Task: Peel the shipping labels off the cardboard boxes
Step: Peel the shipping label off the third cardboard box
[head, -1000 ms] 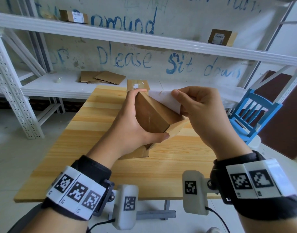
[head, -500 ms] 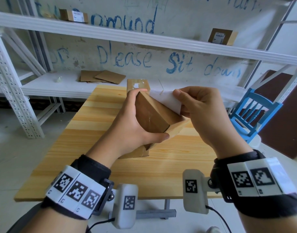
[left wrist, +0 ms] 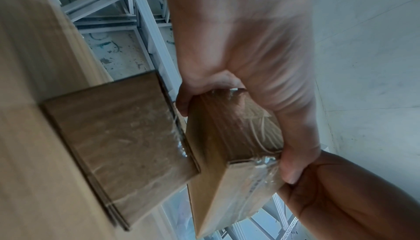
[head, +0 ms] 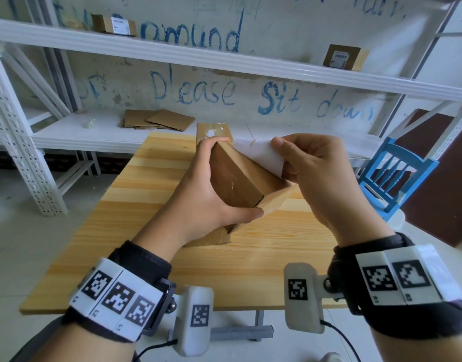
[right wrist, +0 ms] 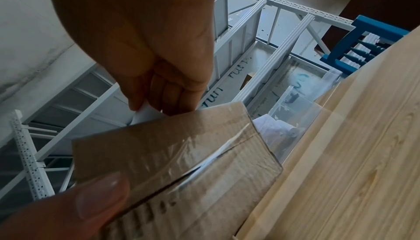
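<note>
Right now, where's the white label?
Head view, centre: the white label is pinched in the right hand, above the cardboard box the left hand holds.

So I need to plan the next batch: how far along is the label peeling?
Done, it seems: the box on the table shows only torn white residue. In hand: the left hand grips a tilted box while the right hand pinches its white label, which looks largely lifted. Left: two boxes on the upper shelf, one at left, one at right, keep their labels.
</note>
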A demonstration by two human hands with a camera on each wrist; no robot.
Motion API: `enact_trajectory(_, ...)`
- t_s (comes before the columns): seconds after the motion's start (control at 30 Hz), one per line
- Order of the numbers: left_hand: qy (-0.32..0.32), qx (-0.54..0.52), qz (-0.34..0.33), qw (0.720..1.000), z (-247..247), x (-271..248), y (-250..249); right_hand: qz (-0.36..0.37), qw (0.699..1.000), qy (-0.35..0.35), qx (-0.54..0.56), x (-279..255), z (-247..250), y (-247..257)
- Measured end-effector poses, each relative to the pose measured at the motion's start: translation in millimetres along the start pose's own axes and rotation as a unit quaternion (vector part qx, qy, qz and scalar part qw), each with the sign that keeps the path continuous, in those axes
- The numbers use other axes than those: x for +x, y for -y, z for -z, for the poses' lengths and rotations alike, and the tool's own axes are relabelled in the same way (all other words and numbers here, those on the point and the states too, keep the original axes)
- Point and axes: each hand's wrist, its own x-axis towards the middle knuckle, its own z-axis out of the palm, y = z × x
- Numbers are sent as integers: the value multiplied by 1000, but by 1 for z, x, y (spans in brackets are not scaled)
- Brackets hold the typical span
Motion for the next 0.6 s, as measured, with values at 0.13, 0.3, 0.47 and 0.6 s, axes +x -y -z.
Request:
enact_trajectory(0.13,4,2,-4,1000,0,0,-1,-9,1000,0,2,0,0,0)
enact_trajectory(0.3,6,-1,-7,1000,0,-1,-1,-18,1000,-3,0,-1,-2,4)
enact_trajectory(0.47,8,-4,-7,1000,1,-1,-2,-21,1000,-3,-1,-2,-2,4)
enact_trajectory(0.6,10,-8,-8,1000,0,-1,-1,-29,1000,-6,-1,-1,-1,4)
